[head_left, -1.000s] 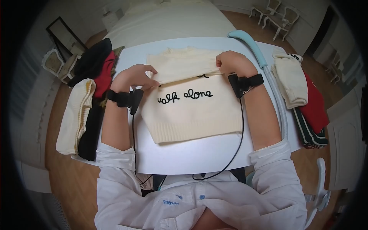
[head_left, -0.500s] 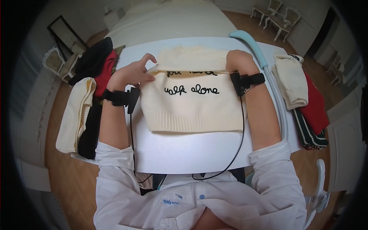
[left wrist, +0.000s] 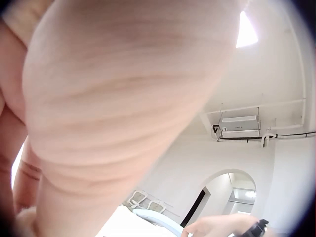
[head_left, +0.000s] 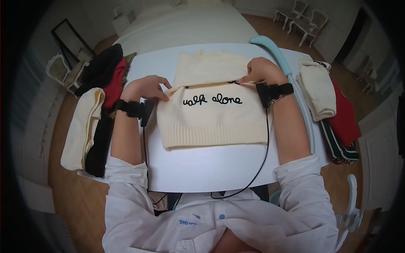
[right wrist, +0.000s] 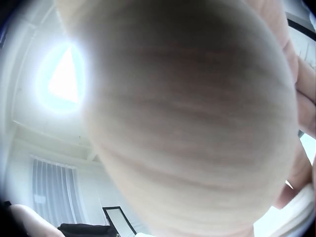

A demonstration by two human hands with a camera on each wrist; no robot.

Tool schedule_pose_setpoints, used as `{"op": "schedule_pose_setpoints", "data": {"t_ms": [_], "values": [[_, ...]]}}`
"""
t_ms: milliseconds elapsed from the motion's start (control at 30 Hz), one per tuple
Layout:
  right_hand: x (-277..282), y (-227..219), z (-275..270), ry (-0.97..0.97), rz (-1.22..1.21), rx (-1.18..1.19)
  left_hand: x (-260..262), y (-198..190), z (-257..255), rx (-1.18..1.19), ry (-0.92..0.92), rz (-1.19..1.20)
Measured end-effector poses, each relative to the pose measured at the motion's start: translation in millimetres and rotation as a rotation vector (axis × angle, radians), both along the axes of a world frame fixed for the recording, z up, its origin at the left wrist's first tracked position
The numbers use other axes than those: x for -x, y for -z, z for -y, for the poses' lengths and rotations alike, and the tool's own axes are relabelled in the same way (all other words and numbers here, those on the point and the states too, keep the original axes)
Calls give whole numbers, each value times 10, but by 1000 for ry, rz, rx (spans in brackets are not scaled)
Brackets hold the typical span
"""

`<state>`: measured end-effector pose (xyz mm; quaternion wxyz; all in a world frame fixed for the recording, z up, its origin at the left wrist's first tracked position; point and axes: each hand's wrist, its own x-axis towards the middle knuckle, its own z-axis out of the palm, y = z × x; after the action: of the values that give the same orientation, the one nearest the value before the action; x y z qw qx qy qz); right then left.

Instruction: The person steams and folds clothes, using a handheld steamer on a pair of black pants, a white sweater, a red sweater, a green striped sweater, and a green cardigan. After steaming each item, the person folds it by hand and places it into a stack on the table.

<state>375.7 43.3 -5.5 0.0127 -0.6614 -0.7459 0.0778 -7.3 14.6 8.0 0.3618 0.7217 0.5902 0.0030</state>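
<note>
A cream knit sweater (head_left: 211, 122) with black lettering lies on the white table, its upper part folded over so that the edge crosses the top line of letters. At the left end of that fold, the left hand (head_left: 147, 87) has its thumb and fingers at the fabric, spread apart. The right hand (head_left: 262, 71) pinches the fold's right end between thumb and fingers. In the left wrist view the palm side of the left hand (left wrist: 113, 98) fills most of the picture; the right wrist view is likewise mostly the right hand (right wrist: 192, 118).
Folded clothes in cream (head_left: 82, 130), black and red lie at the table's left edge. At the right edge are a cream garment (head_left: 318, 90), a red one (head_left: 344, 116) and a green striped one. A pale blue curved tube (head_left: 274, 50) runs beside the right arm.
The sweater has shifted slightly right since the first frame. Since the second, the folded edge has come down over the upper lettering, and the right fingers, hidden then, show at it.
</note>
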Motion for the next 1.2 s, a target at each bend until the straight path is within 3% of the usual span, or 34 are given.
{"op": "schedule_pose_setpoints", "data": {"t_ms": [67,133,233,267,333,367,400,633,733,767,800,900,1033,1200], "values": [[-81,-23,9,-84,-28,-6,-60,-129,61,52,-5,-256],[-122,-25,6,-171,-56,-11,-41,-83,5,58,-18,-234],[-82,-88,73,-188,-95,16,-30,143,-93,-448,-57,-82],[-65,-85,70,-177,-116,29,-34,246,-131,-450,-57,-81],[-3,-99,78,-169,-135,40,-33,420,-179,-614,99,79],[24,-99,96,-179,-195,38,-50,446,-158,-677,203,32],[41,-108,114,-188,-254,36,-40,434,-163,-678,202,32],[40,-169,66,-182,-287,106,125,-39,-33,63,10,-82],[64,-169,68,-53,-427,300,148,-154,24,-22,-153,-52],[78,-154,57,-90,-291,120,155,-131,18,-21,-154,-52],[92,-141,50,-127,-152,-61,153,-81,4,-192,-137,-88],[97,-47,73,-131,-256,-112,156,184,-86,-628,-40,-132],[63,104,69,-183,-197,-101,31,149,-106,-377,-16,-205],[44,67,-17,-147,-251,58,86,153,-157,-432,-22,-159]]}}
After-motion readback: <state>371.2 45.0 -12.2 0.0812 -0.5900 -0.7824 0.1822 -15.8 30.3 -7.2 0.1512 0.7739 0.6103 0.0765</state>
